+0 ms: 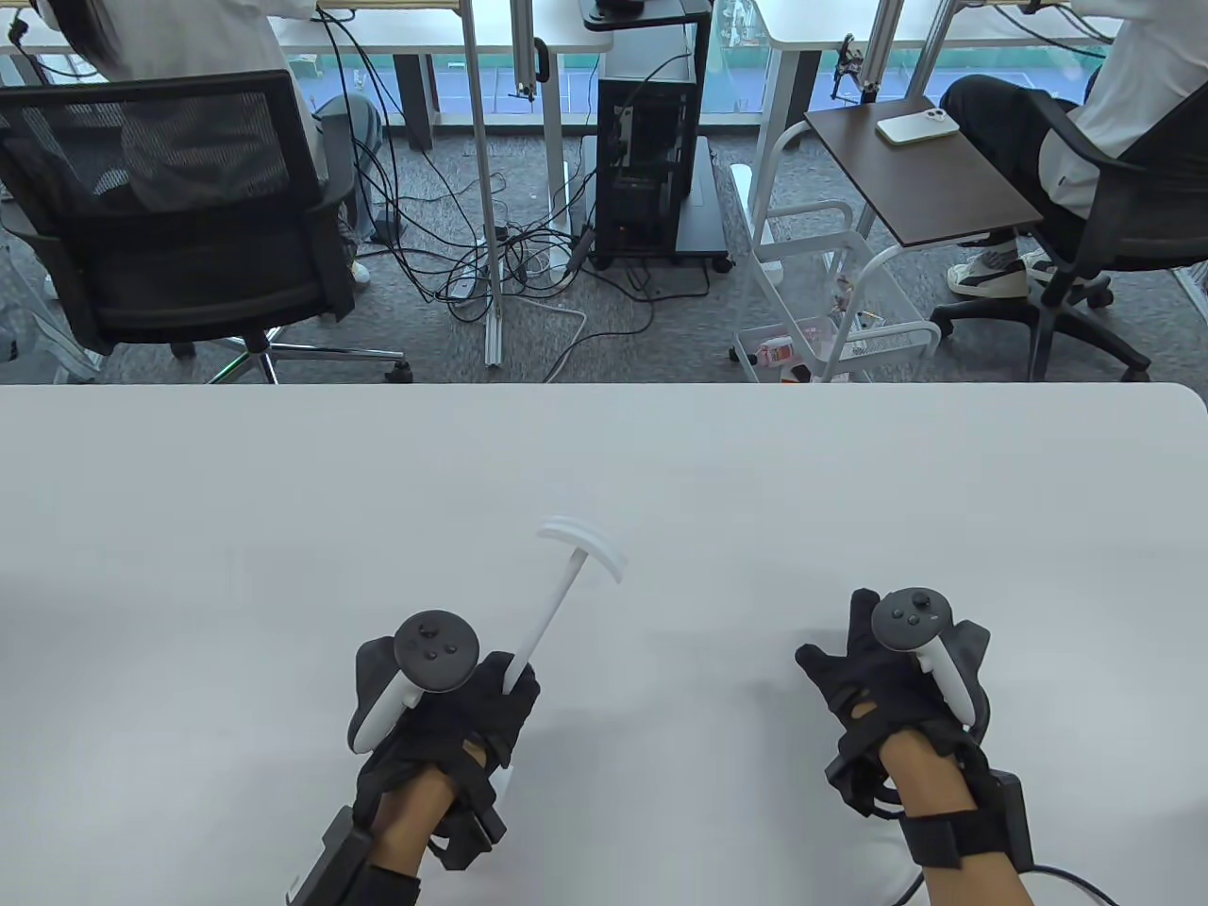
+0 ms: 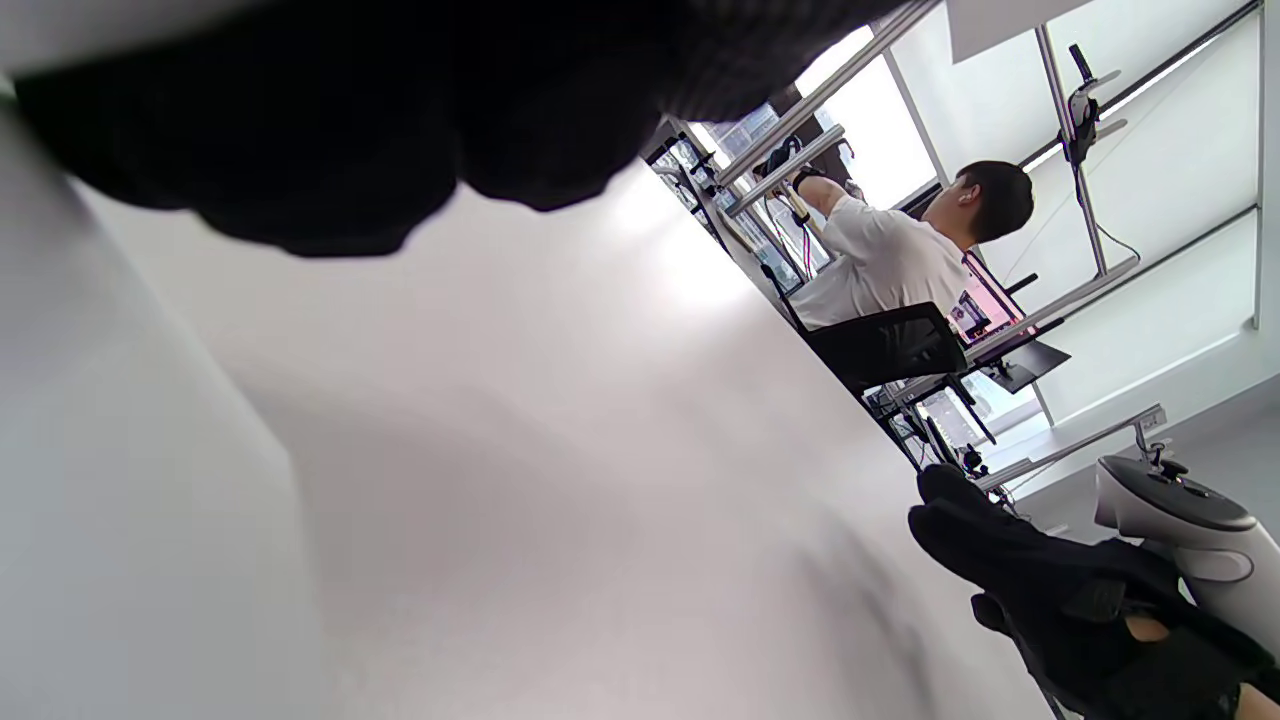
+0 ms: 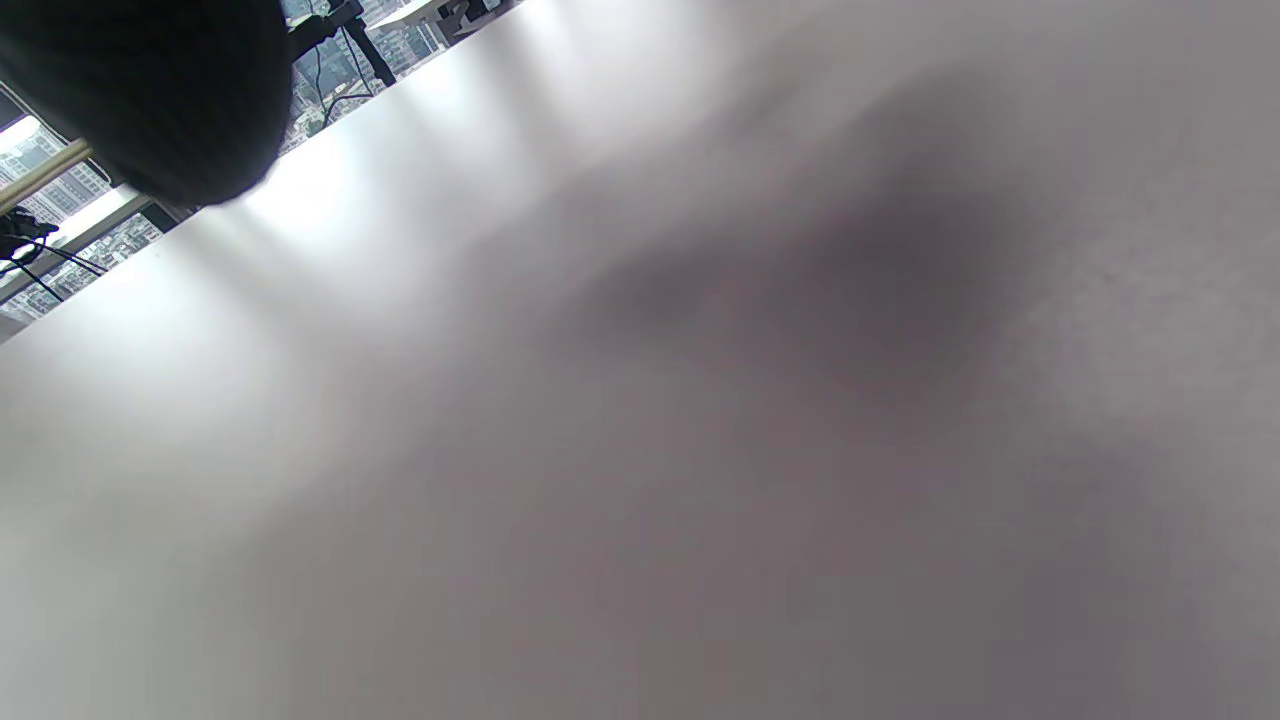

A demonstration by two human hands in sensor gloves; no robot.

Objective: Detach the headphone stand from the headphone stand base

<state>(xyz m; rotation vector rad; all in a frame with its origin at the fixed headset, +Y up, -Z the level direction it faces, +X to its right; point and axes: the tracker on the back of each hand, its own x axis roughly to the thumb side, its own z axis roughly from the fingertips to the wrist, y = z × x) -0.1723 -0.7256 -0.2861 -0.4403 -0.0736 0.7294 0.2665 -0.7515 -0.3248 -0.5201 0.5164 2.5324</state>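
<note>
The white headphone stand (image 1: 557,604) is a thin rod with a curved rest (image 1: 587,547) at its far end, leaning up and to the right above the table. My left hand (image 1: 472,703) grips the rod's lower end. A white piece (image 1: 507,781) shows under that hand and may be the stand base; most of it is hidden. In the left wrist view a blurred white surface (image 2: 120,480) fills the left side, below my dark fingers (image 2: 330,130). My right hand (image 1: 892,675) rests on the table to the right, holding nothing; it also shows in the left wrist view (image 2: 1080,620).
The white table (image 1: 283,528) runs to its far edge, with a rounded corner at the far right. Beyond it are office chairs, a computer cart, cables and a wire basket on the floor.
</note>
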